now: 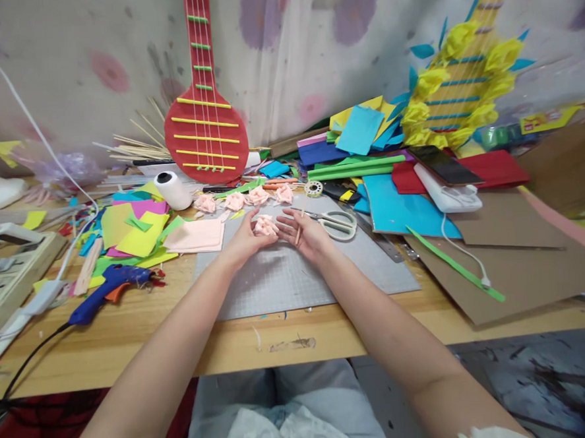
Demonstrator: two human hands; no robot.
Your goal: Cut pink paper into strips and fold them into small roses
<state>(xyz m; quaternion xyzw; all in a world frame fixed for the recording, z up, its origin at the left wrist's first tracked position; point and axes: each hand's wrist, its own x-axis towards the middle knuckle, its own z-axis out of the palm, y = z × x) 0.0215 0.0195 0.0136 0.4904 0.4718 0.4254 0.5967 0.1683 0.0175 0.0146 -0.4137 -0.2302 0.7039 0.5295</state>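
My left hand point(247, 240) pinches a pale pink crepe-paper flower point(264, 225) between thumb and fingers, just above the grey cutting mat point(277, 292). Close by on the right, my right hand point(306, 235) has its fingers loosely spread toward the flower, with a thin wooden stick point(299, 227) tucked in it. Behind both hands, several similar pink flowers point(234, 201) lie in a row. A stack of pale pink paper pieces point(195, 236) is left of my left hand. White-handled scissors point(340, 225) rest right of my right hand.
A blue glue gun point(111, 289) and a power strip point(19, 282) lie at left, near coloured paper scraps point(134, 228). A red paper lute point(207, 135) stands behind, by a white thread spool point(172, 190). At right are cardboard point(513, 265), a phone point(442, 165) and a yellow-flowered instrument point(456, 90).
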